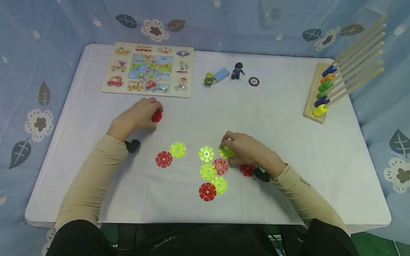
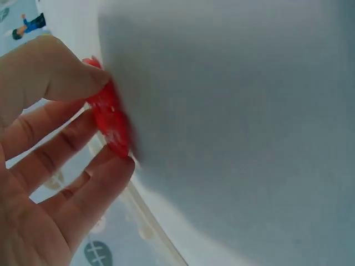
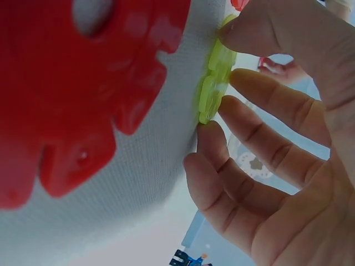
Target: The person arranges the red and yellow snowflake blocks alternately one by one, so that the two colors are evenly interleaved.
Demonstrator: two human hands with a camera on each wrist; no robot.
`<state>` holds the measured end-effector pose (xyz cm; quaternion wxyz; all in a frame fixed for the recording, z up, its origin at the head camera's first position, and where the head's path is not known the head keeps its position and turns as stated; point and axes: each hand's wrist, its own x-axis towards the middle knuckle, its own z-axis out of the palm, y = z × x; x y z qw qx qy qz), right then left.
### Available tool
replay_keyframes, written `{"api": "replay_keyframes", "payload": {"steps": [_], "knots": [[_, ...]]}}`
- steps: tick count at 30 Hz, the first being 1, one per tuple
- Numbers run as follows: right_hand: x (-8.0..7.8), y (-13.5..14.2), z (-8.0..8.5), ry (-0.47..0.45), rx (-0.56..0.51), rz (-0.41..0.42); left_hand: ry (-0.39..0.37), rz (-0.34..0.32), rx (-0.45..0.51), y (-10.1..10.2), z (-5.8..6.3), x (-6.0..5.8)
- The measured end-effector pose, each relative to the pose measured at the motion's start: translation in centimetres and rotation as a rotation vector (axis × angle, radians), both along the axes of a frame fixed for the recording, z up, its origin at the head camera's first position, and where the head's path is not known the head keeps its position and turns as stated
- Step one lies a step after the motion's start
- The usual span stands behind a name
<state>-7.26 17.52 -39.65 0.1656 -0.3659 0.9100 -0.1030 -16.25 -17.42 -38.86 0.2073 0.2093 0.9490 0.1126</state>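
Observation:
My left hand pinches a red notched disc between thumb and fingertips, tilted on edge close over the white table just below the picture board. Farther right, my right hand has thumb and fingers on a yellow-green notched disc, partly covered by the fingers in the head view. Beneath the right wrist lies a red disc, large in the right wrist view. Left of that hand lie several loose discs, among them a yellow-green one and a red one. Another red disc and yellow-green disc lie between the hands.
A wooden picture puzzle lies at the back left. Behind the middle are a toy figure, a blue block, a yellow-green toy piece and a black ring. A wooden bead rack with tall rods stands at right.

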Motion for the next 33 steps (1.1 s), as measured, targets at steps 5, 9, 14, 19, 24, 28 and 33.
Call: {"api": "replay_keyframes", "payload": {"steps": [5,9,14,19,24,28,33], "knots": [[0.1,-0.1,0.0,-0.003,0.0,-0.001,-0.02,0.032,0.029,-0.7,0.1,0.3],[0.1,-0.4,0.0,-0.021,0.022,-0.002,-0.02,0.066,0.048,-0.7,0.0,0.6],[-0.3,-0.5,0.5,-0.076,0.039,-0.021,-0.021,0.088,0.042,-0.4,0.2,0.9],[-1.7,-0.5,1.5,-0.111,0.021,-0.069,-0.013,0.104,0.038,-0.2,0.4,1.0],[-4.7,-2.0,1.8,-0.095,-0.033,-0.039,0.003,0.116,0.03,0.1,0.6,0.8],[-7.4,-4.7,1.7,-0.1,-0.07,-0.033,0.018,0.111,0.028,0.5,0.5,0.7],[-10.4,-8.7,1.6,-0.092,-0.086,-0.031,0.031,0.114,0.024,0.8,0.6,0.2]]}}
